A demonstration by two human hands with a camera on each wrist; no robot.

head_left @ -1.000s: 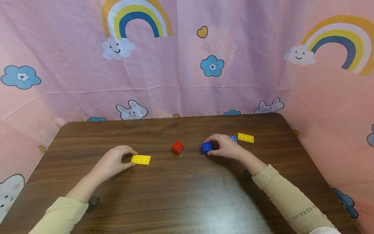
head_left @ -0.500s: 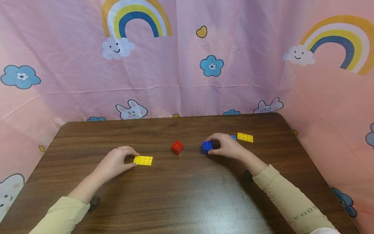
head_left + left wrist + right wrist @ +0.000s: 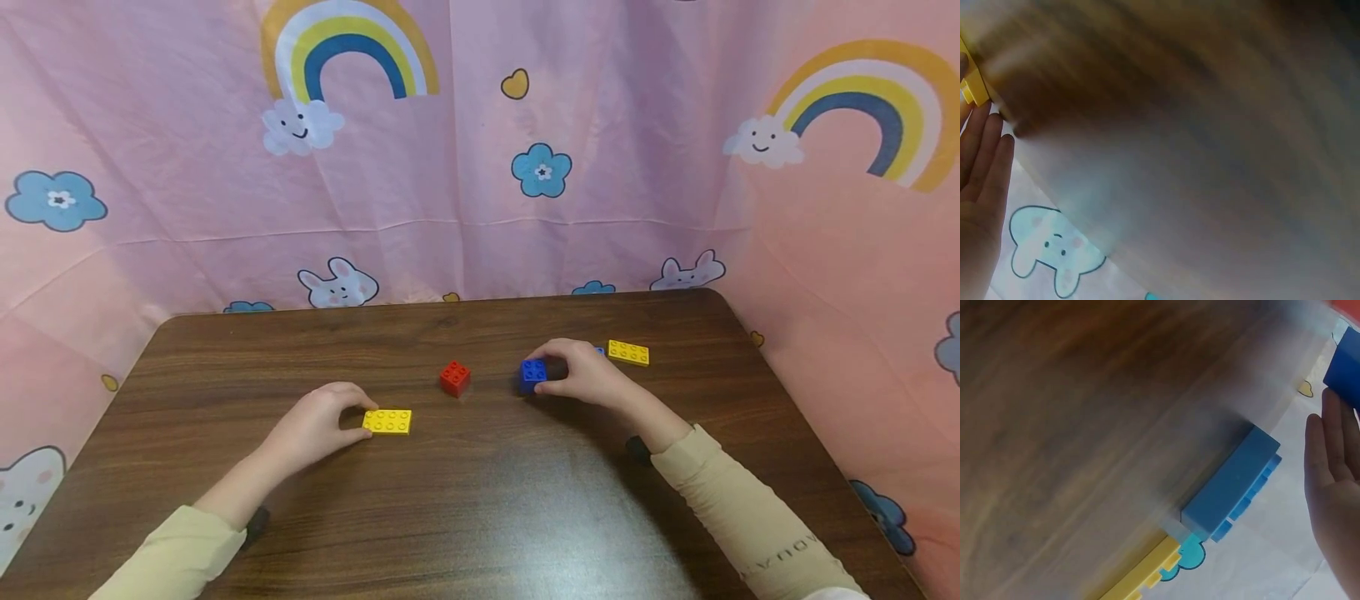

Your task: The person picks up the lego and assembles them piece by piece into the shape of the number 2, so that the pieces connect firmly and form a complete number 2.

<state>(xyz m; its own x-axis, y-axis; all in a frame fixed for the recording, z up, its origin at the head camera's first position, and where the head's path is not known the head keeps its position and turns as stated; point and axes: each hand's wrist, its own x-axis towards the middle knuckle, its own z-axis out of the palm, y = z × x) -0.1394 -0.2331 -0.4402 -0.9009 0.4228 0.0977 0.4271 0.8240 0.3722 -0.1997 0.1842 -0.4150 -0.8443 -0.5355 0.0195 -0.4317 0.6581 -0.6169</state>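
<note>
In the head view the left hand (image 3: 318, 425) pinches the left end of a flat yellow brick (image 3: 387, 422) between thumb and fingers. The right hand (image 3: 588, 373) grips a dark blue square brick (image 3: 533, 375) by its sides. Between the two hands, touching neither, stands a red square brick (image 3: 454, 378). The left wrist view has the yellow brick (image 3: 975, 78) at its left edge, by the fingertips. At the right edge of the right wrist view, the blue brick (image 3: 1346, 367) is at the fingertips.
Behind the right hand lie a second yellow brick (image 3: 628, 352) and a longer blue brick (image 3: 1232, 484), mostly hidden in the head view. The brown table (image 3: 450, 517) meets a patterned pink curtain (image 3: 480, 167) at its far edge.
The left hand and its yellow brick have moved right and slightly nearer the table's front. The right hand, with the dark blue brick, has barely shifted.
</note>
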